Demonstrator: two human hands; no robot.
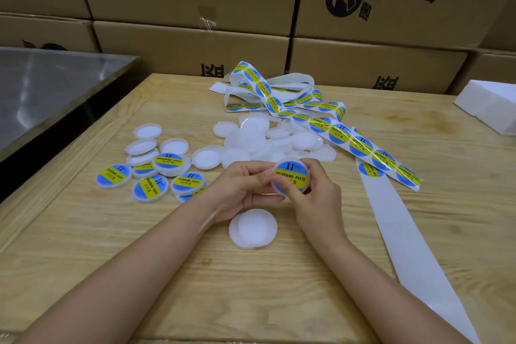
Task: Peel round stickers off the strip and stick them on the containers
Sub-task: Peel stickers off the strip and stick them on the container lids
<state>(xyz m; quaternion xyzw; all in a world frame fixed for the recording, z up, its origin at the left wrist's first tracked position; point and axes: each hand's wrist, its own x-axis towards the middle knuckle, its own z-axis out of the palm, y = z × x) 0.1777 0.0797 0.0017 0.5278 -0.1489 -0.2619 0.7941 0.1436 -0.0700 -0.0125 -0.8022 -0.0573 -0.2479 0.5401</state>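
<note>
Left grip (243,186) and right grip (315,198) hold a container (277,189), sticker (291,176) up. Strip (361,146) runs 10 to 4 o'clock.

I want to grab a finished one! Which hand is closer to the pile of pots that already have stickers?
Left. The left hand is just right of the stickered pile; the right hand is farther right, past the container both hands hold.

Stacked cardboard boxes (195,8), a steel table (50,86), white foam blocks (491,103).
</note>
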